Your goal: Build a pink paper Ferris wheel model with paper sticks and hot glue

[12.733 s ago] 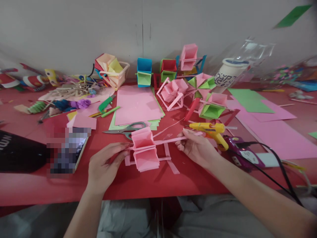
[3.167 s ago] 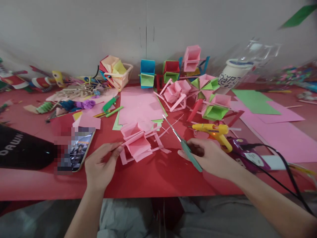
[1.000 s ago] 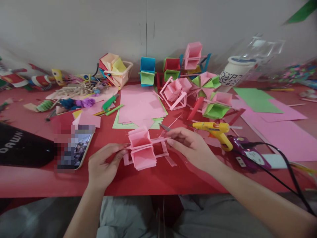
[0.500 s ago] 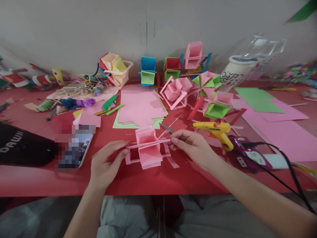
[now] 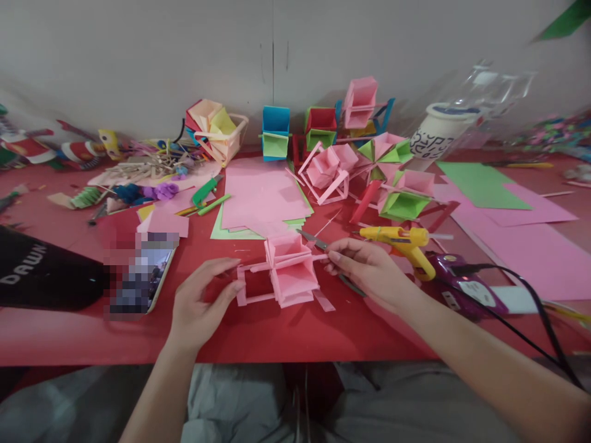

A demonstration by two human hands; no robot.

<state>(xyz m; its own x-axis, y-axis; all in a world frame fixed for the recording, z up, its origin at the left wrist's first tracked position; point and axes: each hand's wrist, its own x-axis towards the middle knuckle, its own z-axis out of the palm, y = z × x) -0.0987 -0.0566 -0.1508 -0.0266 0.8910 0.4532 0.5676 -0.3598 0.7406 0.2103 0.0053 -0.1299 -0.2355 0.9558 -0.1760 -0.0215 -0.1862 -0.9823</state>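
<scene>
A pink folded-paper piece [image 5: 295, 280] with box-like pockets lies in front of me on the red table, fitted on a thin pink paper rod and frame. My left hand [image 5: 198, 304] pinches the left end of the pink paper frame [image 5: 241, 295] between thumb and fingers. Over on the right, my right hand [image 5: 364, 267] is closed on the rod's right end [image 5: 319, 257]. Scissors [image 5: 314, 240] lie under and beside my right fingers, their handles partly hidden. A loose pink strip end [image 5: 324, 301] sticks out at the lower right of the piece.
A phone [image 5: 145, 274] and a black tumbler [image 5: 46, 271] lie at left. To the right are a yellow glue gun [image 5: 401, 240] and a purple power socket [image 5: 462, 286] with cables. Paper sheets [image 5: 263, 194] and several finished paper models [image 5: 327, 172] stand behind.
The pink pocketed piece has shifted right along the rod, exposing more of the frame's left side. My right hand has moved slightly right; my left hand stays at the left end.
</scene>
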